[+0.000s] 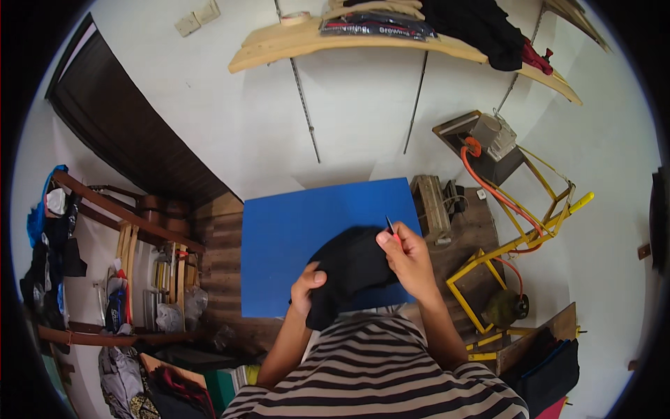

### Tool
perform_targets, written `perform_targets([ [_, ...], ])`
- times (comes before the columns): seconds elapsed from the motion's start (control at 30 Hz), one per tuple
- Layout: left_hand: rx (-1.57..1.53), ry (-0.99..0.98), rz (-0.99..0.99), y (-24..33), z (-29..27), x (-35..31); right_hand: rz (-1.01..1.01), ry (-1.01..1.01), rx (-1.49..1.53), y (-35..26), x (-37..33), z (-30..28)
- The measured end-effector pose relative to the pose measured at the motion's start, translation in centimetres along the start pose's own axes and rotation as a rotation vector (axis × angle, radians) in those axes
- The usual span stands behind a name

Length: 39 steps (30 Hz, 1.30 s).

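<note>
A piece of black fabric [352, 269], rounded along its upper edge, is held up over the near part of a blue tabletop [279, 237]. My left hand [307, 286] grips its left side, thumb on top and fingers behind the cloth. At the fabric's right edge, my right hand [408, 258] is closed around a small pointed tool [391, 225] with a dark tip and a red handle. The tip points up and away from the cloth. Most of the handle is hidden in my fingers, so its exact kind is unclear.
A wooden shelf [363, 42] with folded clothes hangs on the far wall. Right of the table stand a wooden crate [431, 209] and a yellow metal frame [481, 265] with an orange hose [499, 192]. A brown rack [125, 339] with cloth and bags stands left.
</note>
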<state>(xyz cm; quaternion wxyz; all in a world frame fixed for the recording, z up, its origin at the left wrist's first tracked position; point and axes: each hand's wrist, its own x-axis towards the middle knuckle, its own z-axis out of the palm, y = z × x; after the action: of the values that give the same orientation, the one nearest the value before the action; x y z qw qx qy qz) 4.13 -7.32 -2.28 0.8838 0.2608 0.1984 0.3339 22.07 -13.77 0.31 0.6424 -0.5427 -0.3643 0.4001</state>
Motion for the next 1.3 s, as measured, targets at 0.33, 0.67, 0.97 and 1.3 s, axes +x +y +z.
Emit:
perform_targets([
  [0.33,0.115,-0.049,-0.086,0.7,-3.5,-1.8,-0.031,-0.001,-0.129,0.2,-1.0,0.4],
  [0.67,0.183,-0.123,-0.038,2.1,-2.4,-2.3,-0.023,0.117,-0.141,0.8,-0.3,0.1],
  [0.97,-0.114,-0.146,0.009,1.8,-0.7,-1.1,-0.282,0.257,-0.36,0.9,0.1,2.3],
  [1.3,0.125,-0.163,0.079,1.5,0.1,-1.1,-0.362,0.153,-0.659,0.2,-1.6,3.7],
])
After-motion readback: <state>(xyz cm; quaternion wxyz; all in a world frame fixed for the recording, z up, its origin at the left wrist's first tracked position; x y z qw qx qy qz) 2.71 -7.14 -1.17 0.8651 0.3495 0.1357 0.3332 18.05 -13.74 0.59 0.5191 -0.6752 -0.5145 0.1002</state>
